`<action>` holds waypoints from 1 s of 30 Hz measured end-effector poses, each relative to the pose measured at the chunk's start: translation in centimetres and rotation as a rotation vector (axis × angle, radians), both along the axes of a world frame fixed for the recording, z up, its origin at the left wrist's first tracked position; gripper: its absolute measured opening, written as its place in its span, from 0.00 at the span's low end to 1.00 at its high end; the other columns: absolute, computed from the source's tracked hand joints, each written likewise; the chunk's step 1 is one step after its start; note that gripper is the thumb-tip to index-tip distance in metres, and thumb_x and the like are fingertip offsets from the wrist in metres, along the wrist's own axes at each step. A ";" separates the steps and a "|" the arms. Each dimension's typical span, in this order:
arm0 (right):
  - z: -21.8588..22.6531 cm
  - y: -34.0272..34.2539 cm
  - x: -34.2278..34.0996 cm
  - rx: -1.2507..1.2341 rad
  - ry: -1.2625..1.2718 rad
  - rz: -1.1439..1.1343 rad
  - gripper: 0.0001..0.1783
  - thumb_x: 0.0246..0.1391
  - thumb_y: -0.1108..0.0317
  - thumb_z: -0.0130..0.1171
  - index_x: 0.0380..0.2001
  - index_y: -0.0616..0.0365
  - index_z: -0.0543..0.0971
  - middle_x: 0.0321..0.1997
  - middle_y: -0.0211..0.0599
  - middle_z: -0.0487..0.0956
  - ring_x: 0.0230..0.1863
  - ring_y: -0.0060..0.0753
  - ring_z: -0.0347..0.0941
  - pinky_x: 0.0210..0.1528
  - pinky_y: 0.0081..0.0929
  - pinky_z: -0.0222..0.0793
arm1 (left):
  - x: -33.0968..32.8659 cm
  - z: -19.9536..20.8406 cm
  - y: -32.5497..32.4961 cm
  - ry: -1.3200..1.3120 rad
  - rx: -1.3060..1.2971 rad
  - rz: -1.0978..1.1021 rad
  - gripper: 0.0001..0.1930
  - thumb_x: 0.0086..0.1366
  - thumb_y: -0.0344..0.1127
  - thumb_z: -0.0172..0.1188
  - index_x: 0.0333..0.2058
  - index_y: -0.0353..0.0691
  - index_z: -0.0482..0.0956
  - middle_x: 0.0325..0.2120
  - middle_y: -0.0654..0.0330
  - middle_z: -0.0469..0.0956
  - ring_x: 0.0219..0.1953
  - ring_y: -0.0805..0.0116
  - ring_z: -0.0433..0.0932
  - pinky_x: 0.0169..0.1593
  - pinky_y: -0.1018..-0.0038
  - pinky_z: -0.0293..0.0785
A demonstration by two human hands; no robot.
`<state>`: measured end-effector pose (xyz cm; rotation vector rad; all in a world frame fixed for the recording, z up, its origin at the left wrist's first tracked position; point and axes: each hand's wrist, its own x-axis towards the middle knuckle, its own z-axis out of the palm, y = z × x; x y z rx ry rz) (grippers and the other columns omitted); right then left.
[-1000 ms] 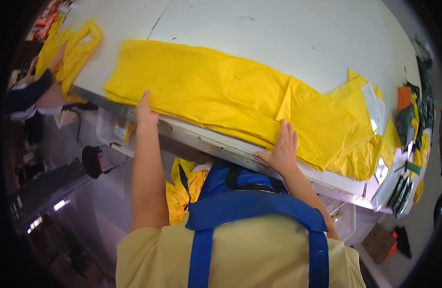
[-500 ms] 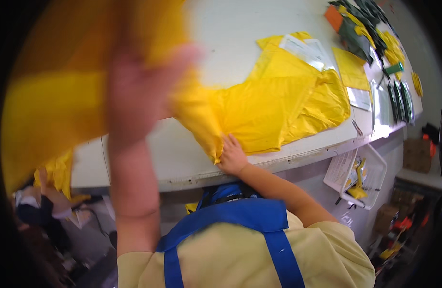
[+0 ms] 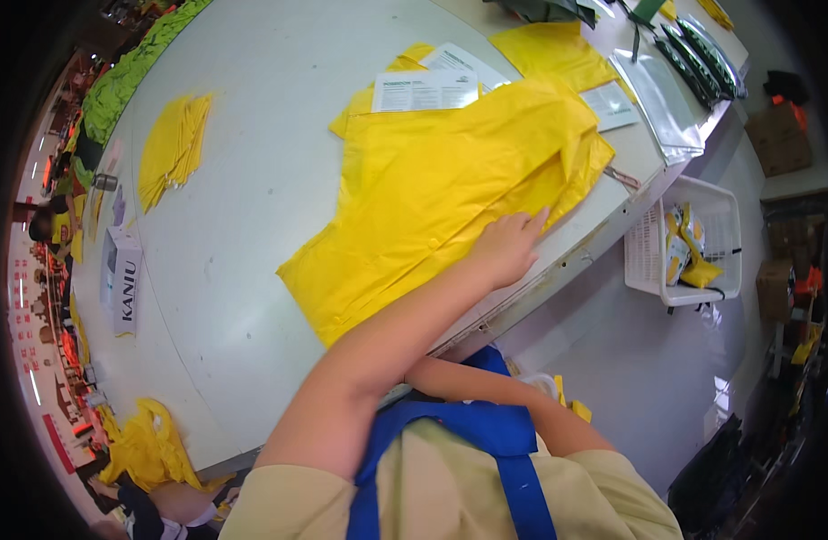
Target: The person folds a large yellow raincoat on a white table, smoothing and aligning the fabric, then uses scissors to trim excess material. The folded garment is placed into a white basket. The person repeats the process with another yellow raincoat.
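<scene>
A shiny yellow garment (image 3: 432,189), apparently folded over, lies spread near the front edge of the table. My left hand (image 3: 508,247) reaches across to its right end and rests on the fabric beside a loose fold, index finger stretched out. My left forearm crosses over the right one. The right forearm (image 3: 486,387) bends in toward the table edge, but my right hand is hidden behind the left arm. Two printed white sheets lie at the garment's far edge, the nearer one (image 3: 423,92) against the fabric. Small snips (image 3: 622,178) lie just past its right end.
Beyond the garment lie another yellow piece (image 3: 558,49), clear plastic bags (image 3: 657,108) and dark green packs (image 3: 697,63). A yellow stack (image 3: 175,148) and a white box (image 3: 121,283) stand left. A white basket (image 3: 643,261) sits below the table's right edge. Another person works lower left.
My left hand has come down from the raised, blurred yellow fabric and moved right, across the garment. The fabric now lies flat. My right hand has gone out of sight, and the view has turned.
</scene>
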<state>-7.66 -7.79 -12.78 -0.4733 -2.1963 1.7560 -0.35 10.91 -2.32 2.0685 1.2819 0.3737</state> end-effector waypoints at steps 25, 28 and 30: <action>4.1 30.7 27.7 -0.959 0.628 -1.316 0.20 0.60 0.69 0.48 0.55 0.59 0.66 0.55 0.44 0.72 0.54 0.46 0.70 0.56 0.43 0.68 | -20.1 -4.2 -24.6 0.144 0.031 0.876 0.43 0.53 0.47 0.65 0.65 0.46 0.53 0.66 0.41 0.41 0.65 0.39 0.47 0.65 0.54 0.49; 5.2 31.4 26.8 -0.816 0.521 -1.342 0.20 0.58 0.71 0.51 0.54 0.60 0.67 0.52 0.43 0.74 0.51 0.45 0.72 0.54 0.41 0.70 | -22.9 -3.9 -20.9 -0.164 0.083 1.074 0.39 0.57 0.38 0.61 0.64 0.42 0.53 0.65 0.42 0.45 0.65 0.42 0.50 0.65 0.56 0.50; 5.3 31.9 26.8 -0.759 0.535 -1.324 0.20 0.57 0.72 0.52 0.53 0.60 0.68 0.51 0.42 0.75 0.50 0.45 0.73 0.54 0.40 0.70 | -26.9 -4.0 -17.7 0.110 0.115 0.946 0.38 0.58 0.38 0.61 0.64 0.41 0.53 0.64 0.43 0.50 0.65 0.44 0.51 0.65 0.57 0.51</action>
